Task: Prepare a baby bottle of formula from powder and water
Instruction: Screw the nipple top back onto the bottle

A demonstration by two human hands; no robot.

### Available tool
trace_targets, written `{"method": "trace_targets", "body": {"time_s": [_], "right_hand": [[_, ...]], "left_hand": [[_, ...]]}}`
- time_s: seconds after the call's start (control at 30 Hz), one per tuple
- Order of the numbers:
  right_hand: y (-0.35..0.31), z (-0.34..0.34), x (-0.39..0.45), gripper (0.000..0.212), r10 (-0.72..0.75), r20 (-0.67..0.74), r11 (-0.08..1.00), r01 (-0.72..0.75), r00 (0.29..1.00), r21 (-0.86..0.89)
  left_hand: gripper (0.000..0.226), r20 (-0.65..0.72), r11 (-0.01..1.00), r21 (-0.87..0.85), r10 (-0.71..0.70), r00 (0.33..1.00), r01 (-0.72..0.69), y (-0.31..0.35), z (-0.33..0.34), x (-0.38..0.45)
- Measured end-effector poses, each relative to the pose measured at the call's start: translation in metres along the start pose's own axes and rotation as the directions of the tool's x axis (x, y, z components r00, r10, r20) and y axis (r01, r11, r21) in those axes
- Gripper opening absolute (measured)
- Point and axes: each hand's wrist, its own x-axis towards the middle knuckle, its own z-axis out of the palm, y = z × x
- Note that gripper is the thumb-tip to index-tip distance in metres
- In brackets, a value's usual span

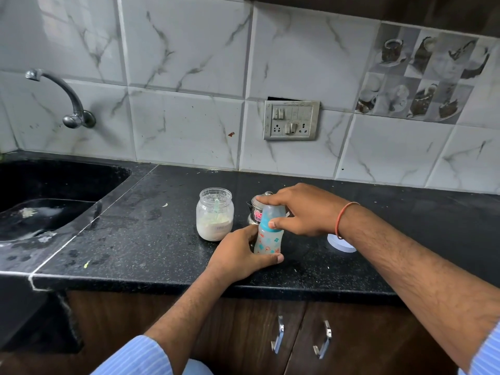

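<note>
Right, the left hand (238,255) clamped round the baby bottle (269,236) to steady it on the worktop (162,239), while the right hand (295,212) gripped its cap (273,212), likely twisting.

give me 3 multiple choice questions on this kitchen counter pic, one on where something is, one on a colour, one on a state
1. Where does the powder jar stand relative to the baby bottle?
A. to its left
B. to its right
C. inside the sink

2. What colour is the bottle's collar ring?
A. red
B. blue
C. black

3. What state is the powder jar in?
A. sealed with a lid
B. open, scoop inside
C. tipped on its side

Answers:
1 A, the jar sits on the counter left of the bottle.
2 B, a blue ring shows under the right hand, whose grip is on the bottle's top; the left hand holds its base.
3 B, its mouth is uncovered and a pale scoop stands in the powder.
</note>
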Motion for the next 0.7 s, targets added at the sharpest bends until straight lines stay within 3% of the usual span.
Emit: {"method": "trace_targets", "body": {"time_s": [0.17, 0.3, 0.47, 0.7], "right_hand": [[-0.009, 0.027, -0.009, 0.064, 0.111, -0.086, 0.994, -0.110, 0.990, 0.009], [-0.018, 0.059, -0.027, 0.067, 0.179, -0.288, 0.983, -0.162, 0.941, 0.082], [-0.022, 0.074, -0.037, 0.087, 0.301, -0.439, 0.923, -0.144, 0.846, 0.357], [-0.027, 0.098, -0.034, 0.119, 0.346, -0.311, 0.797, -0.103, 0.885, 0.595]], "left_hand": [[0.074, -0.035, 1.000, -0.006, -0.002, 0.999, 0.002, -0.001, 0.001, 0.000], [0.076, -0.044, 1.000, 0.009, 0.016, 0.999, -0.016, 0.000, 0.001, 0.001], [0.083, -0.021, 1.000, 0.010, 0.029, 0.999, -0.029, 0.002, 0.000, -0.001], [0.060, -0.022, 0.998, 0.061, 0.030, 0.999, -0.029, 0.003, -0.001, 0.000]]}}
